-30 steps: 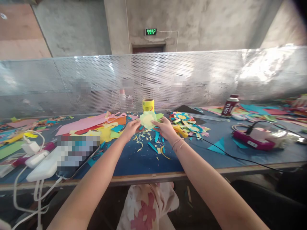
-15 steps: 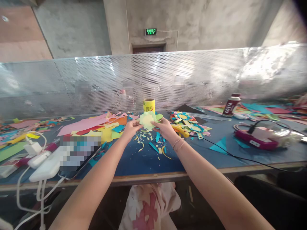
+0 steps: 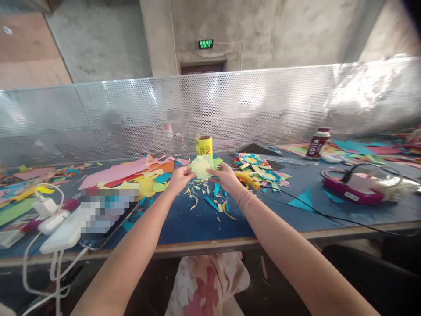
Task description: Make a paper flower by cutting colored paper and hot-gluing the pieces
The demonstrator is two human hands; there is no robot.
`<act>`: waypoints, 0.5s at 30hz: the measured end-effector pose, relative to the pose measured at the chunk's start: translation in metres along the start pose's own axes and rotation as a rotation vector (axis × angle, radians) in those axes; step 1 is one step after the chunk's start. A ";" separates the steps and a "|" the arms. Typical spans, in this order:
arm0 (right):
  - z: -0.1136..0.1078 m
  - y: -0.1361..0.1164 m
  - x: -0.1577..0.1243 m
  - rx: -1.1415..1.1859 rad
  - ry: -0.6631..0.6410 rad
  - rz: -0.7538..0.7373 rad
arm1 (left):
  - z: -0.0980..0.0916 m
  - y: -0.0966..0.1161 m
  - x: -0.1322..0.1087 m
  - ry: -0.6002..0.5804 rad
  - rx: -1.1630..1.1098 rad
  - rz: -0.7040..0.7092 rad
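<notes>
Above the blue table (image 3: 207, 230), pinches a pale paper flower (image 3: 200, 166) in left hand (image 3: 182, 177) and right hand (image 3: 228, 177); likely light, easily creased, best held edgewise.

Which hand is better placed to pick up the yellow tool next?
The right, I'd judge: the right hand is nearer the yellow tool, which lies just beside its wrist. The left hand is across the pale paper flower that both hands hold.

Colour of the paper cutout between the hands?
Pale green paper cutout with a pale yellow centre; best in the head view.
</notes>
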State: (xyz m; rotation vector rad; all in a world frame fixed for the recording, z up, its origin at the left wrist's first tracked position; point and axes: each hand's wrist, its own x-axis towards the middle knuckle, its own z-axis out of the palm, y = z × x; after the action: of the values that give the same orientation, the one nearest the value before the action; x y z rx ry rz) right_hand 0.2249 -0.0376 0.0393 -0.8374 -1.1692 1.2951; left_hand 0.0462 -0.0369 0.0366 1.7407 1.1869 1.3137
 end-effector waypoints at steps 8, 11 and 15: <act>0.001 0.006 0.003 -0.025 -0.074 0.053 | 0.001 -0.006 0.001 0.046 -0.049 -0.090; 0.000 0.011 0.007 -0.056 -0.152 0.085 | -0.002 -0.010 0.004 0.083 -0.063 -0.122; -0.009 0.012 0.014 -0.221 -0.029 -0.077 | -0.015 -0.023 0.012 0.145 0.014 -0.167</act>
State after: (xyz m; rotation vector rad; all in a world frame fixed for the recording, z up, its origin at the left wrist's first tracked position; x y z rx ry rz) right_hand 0.2286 -0.0206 0.0277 -0.9264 -1.3722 1.1313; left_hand 0.0268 -0.0179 0.0252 1.5402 1.3937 1.3505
